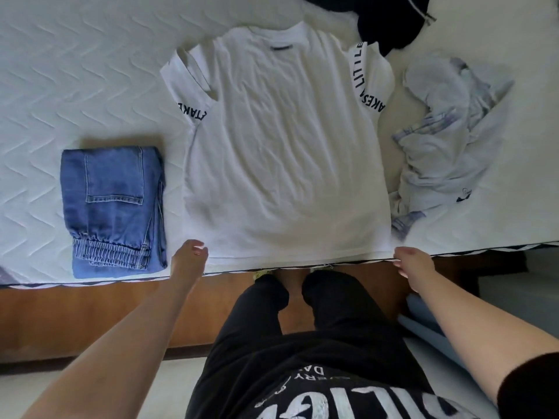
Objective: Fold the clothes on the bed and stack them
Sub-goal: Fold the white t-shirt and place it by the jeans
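Lying face down and smoothed flat on the white quilted bed, a white short-sleeved cotton T-shirt with black lettered sleeve bands is held at its hem. The left hand and right hand each have fingers pinched on a bottom corner. Beyond the left fingers sit folded blue denim jeans; beyond the right fingers, a crumpled pale garment. Spreading looks finished; a side likely gets folded inward next.

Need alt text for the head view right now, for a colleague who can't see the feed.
A white T-shirt lies spread flat on the bed, with the left hand and right hand at its two near hem corners. Folded blue jeans sit to its left; a crumpled pale garment and a black garment lie to its right.
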`<state>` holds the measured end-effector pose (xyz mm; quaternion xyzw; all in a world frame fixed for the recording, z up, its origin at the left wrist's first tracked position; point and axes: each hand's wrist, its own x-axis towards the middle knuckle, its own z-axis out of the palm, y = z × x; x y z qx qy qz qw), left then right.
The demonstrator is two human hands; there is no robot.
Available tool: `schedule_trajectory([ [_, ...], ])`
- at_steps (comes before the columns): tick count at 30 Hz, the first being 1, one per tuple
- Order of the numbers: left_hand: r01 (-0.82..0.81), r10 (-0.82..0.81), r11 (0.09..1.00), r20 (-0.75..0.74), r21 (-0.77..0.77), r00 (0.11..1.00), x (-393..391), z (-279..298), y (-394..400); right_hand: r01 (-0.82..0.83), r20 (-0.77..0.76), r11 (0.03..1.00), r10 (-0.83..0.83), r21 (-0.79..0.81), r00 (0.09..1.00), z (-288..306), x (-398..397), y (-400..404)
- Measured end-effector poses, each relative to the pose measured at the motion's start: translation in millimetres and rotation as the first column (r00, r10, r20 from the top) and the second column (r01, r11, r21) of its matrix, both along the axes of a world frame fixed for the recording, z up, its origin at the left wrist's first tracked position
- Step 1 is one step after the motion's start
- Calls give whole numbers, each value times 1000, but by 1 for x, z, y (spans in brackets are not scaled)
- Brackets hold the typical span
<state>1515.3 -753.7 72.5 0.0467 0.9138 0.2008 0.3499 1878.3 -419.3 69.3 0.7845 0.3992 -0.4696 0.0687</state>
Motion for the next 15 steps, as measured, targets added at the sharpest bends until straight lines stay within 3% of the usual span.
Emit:
schedule_trajectory([
  [6,281,-291,952,71,122,954,28,14,75,-35,-172,997,46,69,984,10,-30,16],
  [11,490,-506,862,138,134,852,68,-3,124,209,-97,976,-214,-68,972,-11,-56,58],
  [15,500,-519,855,198,140,832,103,-14,158,295,-115,954,-299,-55,947,-27,-66,84],
])
